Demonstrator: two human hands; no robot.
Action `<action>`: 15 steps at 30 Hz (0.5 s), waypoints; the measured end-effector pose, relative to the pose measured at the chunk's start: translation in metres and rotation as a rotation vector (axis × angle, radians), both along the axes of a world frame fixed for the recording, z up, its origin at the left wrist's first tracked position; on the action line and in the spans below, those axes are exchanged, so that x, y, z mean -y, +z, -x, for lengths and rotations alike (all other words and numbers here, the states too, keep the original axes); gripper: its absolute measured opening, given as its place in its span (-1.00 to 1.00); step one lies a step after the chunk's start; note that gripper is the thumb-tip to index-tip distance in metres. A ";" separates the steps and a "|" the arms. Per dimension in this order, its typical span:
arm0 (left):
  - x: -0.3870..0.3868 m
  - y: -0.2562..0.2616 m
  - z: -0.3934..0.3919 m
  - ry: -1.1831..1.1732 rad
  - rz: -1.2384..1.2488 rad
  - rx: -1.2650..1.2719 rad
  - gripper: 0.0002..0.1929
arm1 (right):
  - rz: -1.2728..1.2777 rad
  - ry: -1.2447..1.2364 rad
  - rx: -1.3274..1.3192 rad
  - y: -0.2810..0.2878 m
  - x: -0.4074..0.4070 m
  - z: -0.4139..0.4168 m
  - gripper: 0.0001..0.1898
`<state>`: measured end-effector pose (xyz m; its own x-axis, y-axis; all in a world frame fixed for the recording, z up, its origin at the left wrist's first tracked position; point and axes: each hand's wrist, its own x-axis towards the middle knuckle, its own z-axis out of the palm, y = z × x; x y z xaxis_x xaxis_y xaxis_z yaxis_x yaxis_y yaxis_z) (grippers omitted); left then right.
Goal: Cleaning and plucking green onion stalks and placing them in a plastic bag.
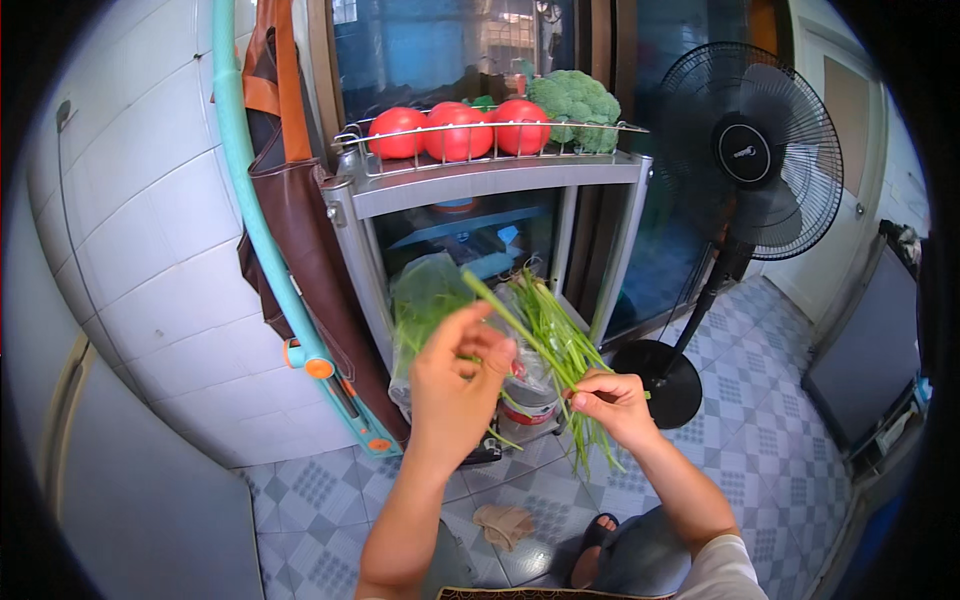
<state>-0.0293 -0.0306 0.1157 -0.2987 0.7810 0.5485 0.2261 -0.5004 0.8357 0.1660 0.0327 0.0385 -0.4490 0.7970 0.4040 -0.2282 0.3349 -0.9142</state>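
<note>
My right hand (615, 405) pinches a long green stalk (517, 322) between thumb and fingers. The stalk slants up to the left, past the fingertips of my left hand (457, 382). Those fingers are curled and blurred, so whether they touch the stalk is unclear. Behind my right hand lies a bunch of thin green stems (559, 322), pale roots at its upper end, lower ends hanging down. A clear plastic bag of greens (427, 289) stands behind my left hand, which partly covers it. Between the hands is a clear container with a red band (529, 412), partly hidden.
Three tomatoes (459, 133) and broccoli (576, 105) sit in a wire basket (469, 154) on a metal rack (495, 178). A standing fan (742, 154) is at right. A teal pole (262, 225) and brown apron (300, 232) flank the left. A cloth (504, 525) lies on the floor.
</note>
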 end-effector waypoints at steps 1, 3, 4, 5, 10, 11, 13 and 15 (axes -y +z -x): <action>-0.002 0.003 0.002 -0.007 -0.053 0.136 -0.88 | -0.110 -0.021 0.080 0.000 -0.003 -0.003 -0.89; -0.003 0.004 0.011 -0.002 -0.104 0.263 -0.87 | -0.264 -0.072 0.171 0.001 -0.009 -0.007 -0.88; -0.005 0.001 0.020 -0.024 -0.093 0.180 -0.87 | -0.321 -0.111 0.196 0.007 -0.011 -0.008 -0.88; -0.005 0.000 0.027 -0.049 -0.081 0.098 -0.86 | -0.377 -0.151 0.221 0.013 -0.012 -0.009 -0.88; 0.010 0.010 0.040 -0.083 0.239 -0.269 -0.95 | -0.661 -0.490 0.376 0.042 -0.025 -0.033 -0.86; 0.011 0.008 0.037 -0.090 0.243 -0.272 -0.95 | -0.710 -0.539 0.385 0.046 -0.027 -0.036 -0.86; 0.010 0.005 0.030 -0.047 0.228 -0.545 -0.94 | -0.727 -0.580 0.431 0.051 -0.031 -0.042 -0.87; 0.014 0.010 0.026 -0.133 0.288 -0.534 -0.93 | -0.834 -0.587 0.461 0.049 -0.037 -0.049 -0.87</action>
